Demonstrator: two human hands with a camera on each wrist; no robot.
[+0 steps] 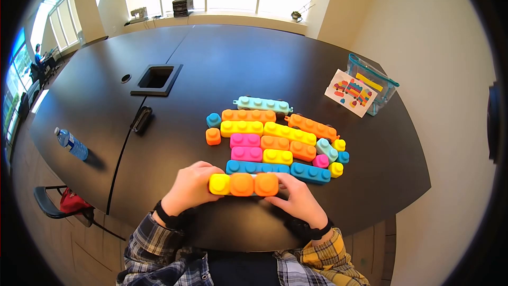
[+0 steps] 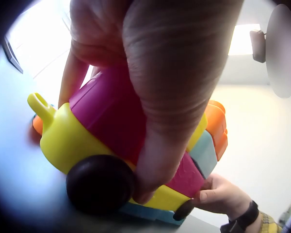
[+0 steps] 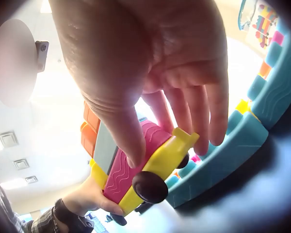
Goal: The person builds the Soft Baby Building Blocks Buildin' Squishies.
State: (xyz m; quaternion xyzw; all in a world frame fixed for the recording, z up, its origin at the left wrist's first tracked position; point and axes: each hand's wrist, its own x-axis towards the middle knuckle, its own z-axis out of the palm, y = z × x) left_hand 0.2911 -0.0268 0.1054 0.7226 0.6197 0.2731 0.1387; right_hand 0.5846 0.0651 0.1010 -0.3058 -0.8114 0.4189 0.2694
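A toy train car built of soft blocks is between both hands near the table's front edge. It has a yellow wheeled base with a hook, dark wheels, magenta blocks, a pale blue-grey block, and yellow and orange pieces on top. My left hand grips one end, thumb against the side by a wheel. At the other end, my right hand holds the car, its thumb on the magenta block and its fingers on the far side. Just beyond lie two long blue blocks.
Rows of coloured blocks lie past the hands, with an orange wheeled base and a light teal one. A picture card leans by a clear zip bag. A water bottle stands left.
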